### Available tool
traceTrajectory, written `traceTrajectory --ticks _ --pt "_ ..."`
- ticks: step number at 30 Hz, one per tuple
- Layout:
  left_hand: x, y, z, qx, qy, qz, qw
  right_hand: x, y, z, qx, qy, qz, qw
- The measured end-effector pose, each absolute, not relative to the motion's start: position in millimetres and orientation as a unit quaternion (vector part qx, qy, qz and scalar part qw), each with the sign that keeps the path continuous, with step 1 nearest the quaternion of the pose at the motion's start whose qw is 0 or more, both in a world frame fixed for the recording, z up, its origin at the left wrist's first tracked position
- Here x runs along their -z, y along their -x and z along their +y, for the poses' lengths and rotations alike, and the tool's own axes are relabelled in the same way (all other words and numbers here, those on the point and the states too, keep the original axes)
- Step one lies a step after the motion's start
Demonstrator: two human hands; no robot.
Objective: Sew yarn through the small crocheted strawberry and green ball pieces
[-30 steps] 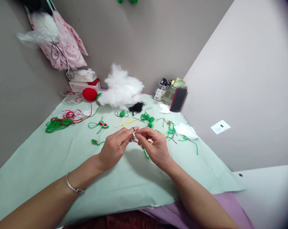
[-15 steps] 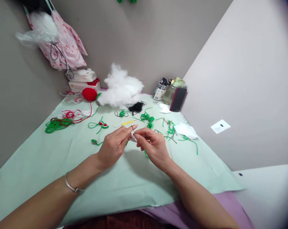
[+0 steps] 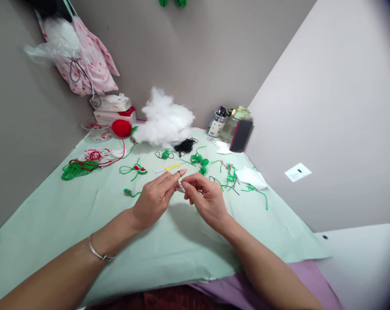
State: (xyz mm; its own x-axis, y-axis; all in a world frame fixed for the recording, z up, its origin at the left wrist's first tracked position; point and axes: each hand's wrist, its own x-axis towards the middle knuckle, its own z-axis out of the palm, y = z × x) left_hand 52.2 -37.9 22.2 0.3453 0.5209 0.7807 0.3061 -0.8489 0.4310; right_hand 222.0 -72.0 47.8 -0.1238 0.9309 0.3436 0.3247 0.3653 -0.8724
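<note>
My left hand (image 3: 154, 199) and my right hand (image 3: 209, 199) meet fingertip to fingertip above the middle of the table. Dark yarn (image 3: 181, 175) loops over the outstretched index finger of my left hand, whose other fingers are curled in. Thumb and forefinger of my right hand pinch the yarn close beside that finger. Between the hands shows a small silvery, shiny piece; its kind I cannot make out. Just beyond my left fingers lies a crochet hook with a yellow handle (image 3: 173, 167). Green crocheted pieces (image 3: 196, 159) rest past my right hand.
White stuffing (image 3: 164, 120) is heaped at the back, with black yarn (image 3: 185, 146) before it. At left are a red yarn ball (image 3: 121, 128) and a green skein (image 3: 80, 170). A phone (image 3: 241, 136) leans on a bottle (image 3: 227, 129) at right, near green yarn scraps (image 3: 231, 175).
Both hands keep nearly the same pose, with only slight finger movement at the yarn. The whole view has shifted very slightly.
</note>
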Motion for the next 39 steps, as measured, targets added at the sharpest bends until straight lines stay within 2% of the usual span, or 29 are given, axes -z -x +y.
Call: traceTrajectory --ticks 22,39 --pt "-12 -55 -40 -0.439 -0.836 0.319 0.085 -45 -230 -60 -0.29 0.498 -0.693 0.433" --pt "-11 -52 -38 -0.428 -0.825 0.328 0.171 -46 -235 -54 -0.317 0.512 -0.674 0.429"
